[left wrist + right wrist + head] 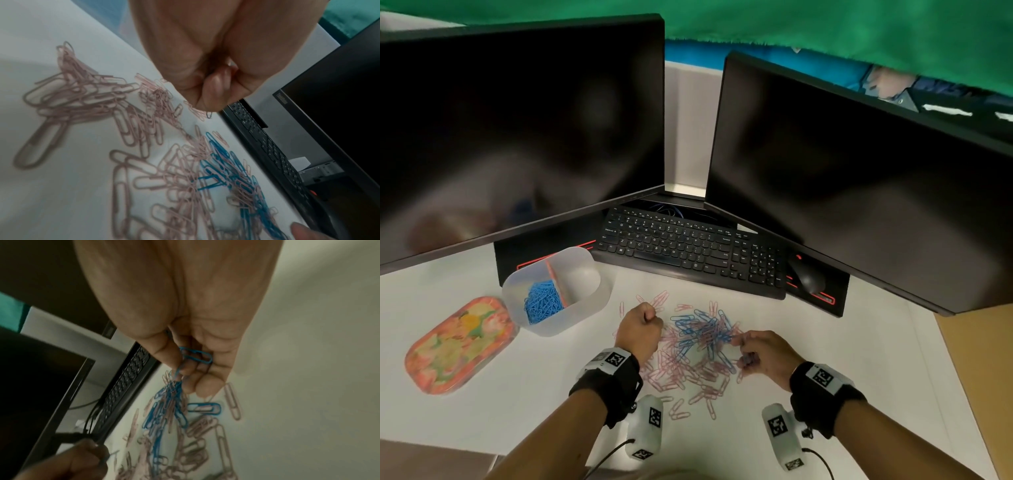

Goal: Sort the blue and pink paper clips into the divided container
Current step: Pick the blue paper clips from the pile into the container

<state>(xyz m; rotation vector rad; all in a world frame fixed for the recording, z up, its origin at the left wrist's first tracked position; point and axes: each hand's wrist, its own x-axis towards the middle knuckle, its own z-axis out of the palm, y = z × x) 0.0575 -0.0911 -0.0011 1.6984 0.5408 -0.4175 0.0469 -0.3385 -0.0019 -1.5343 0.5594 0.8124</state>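
A mixed pile of blue paper clips (pixel 700 330) and pink paper clips (pixel 688 377) lies on the white desk. The translucent divided container (pixel 589 306) stands at the left; its left compartment holds blue clips (pixel 542 301) and its right compartment (pixel 582 277) looks empty. My right hand (pixel 748 349) is at the pile's right edge. It keeps a blue clip (pixel 196 356) in its curled fingers and pinches another blue clip (pixel 176 371) that hangs tangled with the pile. My left hand (pixel 643 323) is a fist over the pile's left edge, and a thin clip wire (pixel 112 454) shows at its fingertips.
A floral lid (pixel 458 342) lies left of the container. Behind the pile are a black keyboard (pixel 688 246) and a mouse (pixel 808 277). Two dark monitors (pixel 517 130) (pixel 859 171) overhang the back. A brown surface (pixel 979 377) borders the desk on the right.
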